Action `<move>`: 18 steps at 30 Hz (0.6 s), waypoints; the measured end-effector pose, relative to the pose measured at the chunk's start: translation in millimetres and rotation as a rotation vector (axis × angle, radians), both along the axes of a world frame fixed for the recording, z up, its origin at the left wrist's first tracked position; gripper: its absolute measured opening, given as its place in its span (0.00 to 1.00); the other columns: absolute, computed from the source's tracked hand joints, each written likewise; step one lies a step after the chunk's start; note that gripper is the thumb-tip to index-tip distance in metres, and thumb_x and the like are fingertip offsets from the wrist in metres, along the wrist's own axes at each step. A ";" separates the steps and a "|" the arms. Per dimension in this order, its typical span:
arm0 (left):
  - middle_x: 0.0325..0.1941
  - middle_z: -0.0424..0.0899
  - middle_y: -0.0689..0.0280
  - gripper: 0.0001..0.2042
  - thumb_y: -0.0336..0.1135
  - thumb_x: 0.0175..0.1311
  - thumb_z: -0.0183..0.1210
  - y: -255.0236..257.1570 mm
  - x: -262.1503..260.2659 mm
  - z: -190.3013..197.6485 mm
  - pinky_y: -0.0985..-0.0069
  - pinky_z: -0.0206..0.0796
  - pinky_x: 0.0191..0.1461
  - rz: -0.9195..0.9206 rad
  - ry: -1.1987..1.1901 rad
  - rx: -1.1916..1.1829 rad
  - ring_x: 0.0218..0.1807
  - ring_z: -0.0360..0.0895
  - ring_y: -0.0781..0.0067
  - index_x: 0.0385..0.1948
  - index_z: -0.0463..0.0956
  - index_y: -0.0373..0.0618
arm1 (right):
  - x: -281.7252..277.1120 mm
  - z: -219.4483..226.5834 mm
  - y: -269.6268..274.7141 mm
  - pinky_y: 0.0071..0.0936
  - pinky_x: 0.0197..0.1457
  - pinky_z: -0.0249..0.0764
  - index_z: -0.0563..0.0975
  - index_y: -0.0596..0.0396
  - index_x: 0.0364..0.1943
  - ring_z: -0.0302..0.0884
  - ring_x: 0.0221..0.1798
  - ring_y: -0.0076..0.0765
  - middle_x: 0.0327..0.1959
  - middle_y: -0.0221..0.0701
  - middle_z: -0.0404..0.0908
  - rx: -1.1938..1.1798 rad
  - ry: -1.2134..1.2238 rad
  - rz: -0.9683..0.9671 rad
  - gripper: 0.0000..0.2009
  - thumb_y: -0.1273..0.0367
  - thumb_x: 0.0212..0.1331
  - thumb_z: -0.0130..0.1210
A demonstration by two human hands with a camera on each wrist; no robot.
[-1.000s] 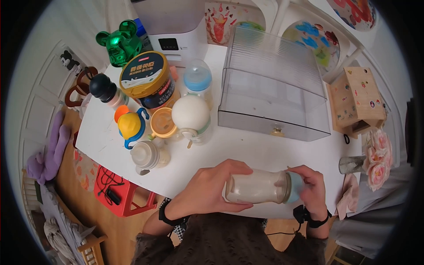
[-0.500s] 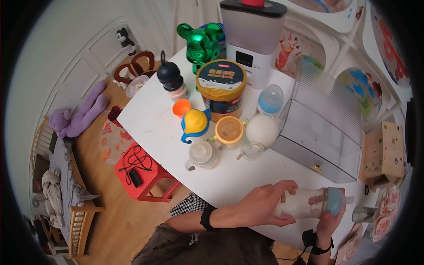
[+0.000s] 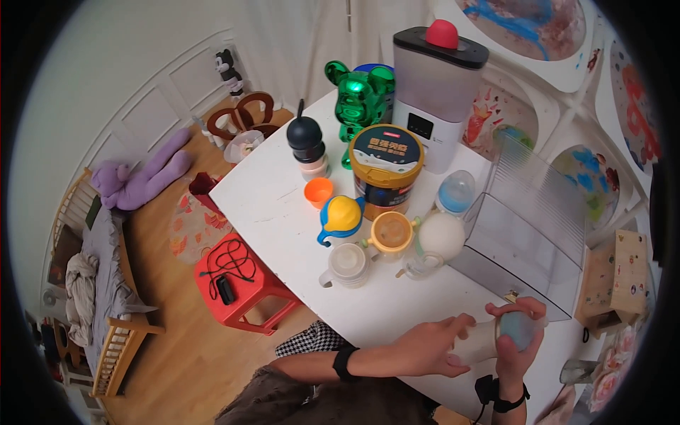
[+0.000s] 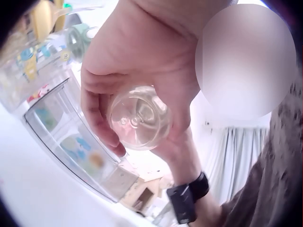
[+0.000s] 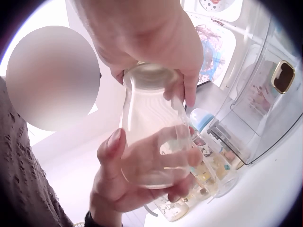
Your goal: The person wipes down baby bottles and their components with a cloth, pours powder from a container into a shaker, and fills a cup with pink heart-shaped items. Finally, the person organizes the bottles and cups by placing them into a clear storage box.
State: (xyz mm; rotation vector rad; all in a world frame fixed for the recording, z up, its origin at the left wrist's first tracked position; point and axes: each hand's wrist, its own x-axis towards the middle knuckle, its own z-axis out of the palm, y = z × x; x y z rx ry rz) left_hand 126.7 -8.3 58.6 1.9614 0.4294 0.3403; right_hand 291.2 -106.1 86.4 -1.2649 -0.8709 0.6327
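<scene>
Both hands hold a clear bottle on its side above the table's front edge. The left hand grips the base end, fingers and thumb around it; in the left wrist view the round bottle bottom faces the camera inside the left hand. The right hand has its fingers and thumb round the light blue collar at the other end. In the right wrist view the bottle spans from the right hand at the neck to the left hand at the base.
On the white table stand several cups and bottles, a gold-lidded tub, a green bear figure and a dispenser. A clear box lies behind the hands. A red stool is at left.
The view has swung left, so the table things sit further right. The bottle has moved off to the right with both hands on it; the right hand's fingers have shifted round the collar.
</scene>
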 end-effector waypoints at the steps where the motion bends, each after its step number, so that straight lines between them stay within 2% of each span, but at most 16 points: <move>1: 0.49 0.83 0.52 0.37 0.45 0.54 0.72 7.1 -4.7 12.0 0.65 0.77 0.48 -0.110 0.058 -0.126 0.43 0.85 0.52 0.63 0.62 0.40 | 1.8 1.3 -3.9 0.48 0.61 0.78 0.62 0.57 0.59 0.84 0.46 0.46 0.41 0.44 0.80 -0.001 -0.005 -0.018 0.42 0.54 0.45 0.75; 2: 0.50 0.83 0.53 0.37 0.45 0.54 0.73 11.9 -8.6 19.2 0.66 0.77 0.49 -0.224 0.118 -0.249 0.45 0.85 0.54 0.63 0.63 0.39 | 3.9 2.5 -7.8 0.49 0.60 0.78 0.60 0.57 0.61 0.84 0.46 0.47 0.42 0.44 0.80 0.069 -0.006 0.108 0.44 0.55 0.44 0.75; 3: 0.50 0.83 0.53 0.37 0.45 0.54 0.73 13.6 -10.3 16.7 0.66 0.77 0.49 -0.243 0.113 -0.246 0.45 0.85 0.54 0.63 0.63 0.39 | 6.3 3.8 -11.2 0.49 0.60 0.78 0.59 0.56 0.62 0.84 0.47 0.48 0.42 0.44 0.80 0.138 -0.010 0.238 0.46 0.55 0.43 0.76; 4: 0.48 0.84 0.54 0.38 0.45 0.55 0.73 16.7 -11.6 17.7 0.67 0.76 0.49 -0.359 0.027 -0.394 0.44 0.85 0.56 0.64 0.63 0.39 | 7.2 3.8 -12.4 0.49 0.60 0.78 0.59 0.56 0.62 0.84 0.47 0.48 0.42 0.44 0.80 0.137 -0.016 0.222 0.46 0.55 0.43 0.76; 5: 0.47 0.85 0.54 0.38 0.45 0.56 0.72 18.8 -13.0 22.0 0.69 0.76 0.49 -0.475 -0.057 -0.543 0.44 0.85 0.59 0.65 0.62 0.39 | 6.1 2.2 -10.5 0.53 0.61 0.77 0.57 0.55 0.63 0.84 0.47 0.49 0.43 0.44 0.80 0.126 0.112 0.254 0.46 0.57 0.43 0.76; 6: 0.44 0.86 0.54 0.39 0.46 0.57 0.72 17.5 -13.5 31.0 0.71 0.74 0.50 -0.431 0.108 -0.546 0.44 0.84 0.62 0.65 0.62 0.38 | 3.8 -0.2 -7.2 0.56 0.63 0.76 0.56 0.53 0.64 0.84 0.48 0.50 0.43 0.44 0.80 0.119 0.243 0.284 0.47 0.59 0.43 0.77; 7: 0.44 0.86 0.54 0.39 0.46 0.57 0.72 15.1 -12.7 29.6 0.71 0.74 0.50 -0.447 0.113 -0.544 0.44 0.84 0.62 0.65 0.62 0.38 | 2.0 -1.6 -5.1 0.60 0.64 0.75 0.55 0.52 0.65 0.84 0.49 0.52 0.44 0.44 0.80 0.114 0.375 0.314 0.48 0.60 0.43 0.77; 8: 0.46 0.86 0.53 0.37 0.47 0.56 0.72 11.2 -11.7 26.6 0.69 0.75 0.49 -0.396 0.138 -0.528 0.44 0.85 0.58 0.63 0.64 0.38 | 2.9 -1.0 -3.1 0.64 0.68 0.72 0.51 0.52 0.68 0.84 0.49 0.52 0.44 0.43 0.80 0.119 0.420 0.325 0.50 0.61 0.45 0.76; 9: 0.48 0.86 0.52 0.35 0.48 0.56 0.71 9.2 -10.1 24.8 0.68 0.76 0.49 -0.341 0.160 -0.507 0.43 0.85 0.54 0.61 0.66 0.39 | 2.7 -0.3 -4.0 0.64 0.68 0.72 0.51 0.52 0.68 0.84 0.49 0.52 0.44 0.43 0.80 0.126 0.412 0.319 0.50 0.61 0.45 0.76; 13: 0.45 0.85 0.50 0.39 0.47 0.56 0.73 -2.4 -12.6 24.7 0.68 0.75 0.50 -0.290 0.171 -0.402 0.46 0.85 0.55 0.64 0.61 0.37 | -5.2 0.1 -14.1 0.62 0.69 0.70 0.43 0.52 0.75 0.83 0.51 0.50 0.45 0.41 0.79 0.103 0.284 0.234 0.57 0.60 0.47 0.75; 15: 0.46 0.85 0.50 0.38 0.47 0.56 0.73 -8.4 -7.7 13.6 0.67 0.76 0.50 -0.181 0.049 -0.243 0.45 0.86 0.53 0.63 0.62 0.38 | -6.6 4.8 -16.3 0.61 0.69 0.70 0.40 0.51 0.77 0.83 0.52 0.49 0.46 0.41 0.79 0.103 0.208 0.202 0.59 0.60 0.47 0.75; 18: 0.50 0.84 0.51 0.38 0.51 0.56 0.72 -7.0 0.4 23.1 0.66 0.76 0.50 -0.196 0.096 -0.283 0.46 0.85 0.50 0.62 0.62 0.39 | -10.4 12.1 -19.1 0.56 0.69 0.71 0.38 0.50 0.78 0.81 0.54 0.48 0.49 0.41 0.78 0.085 0.181 0.080 0.62 0.59 0.46 0.76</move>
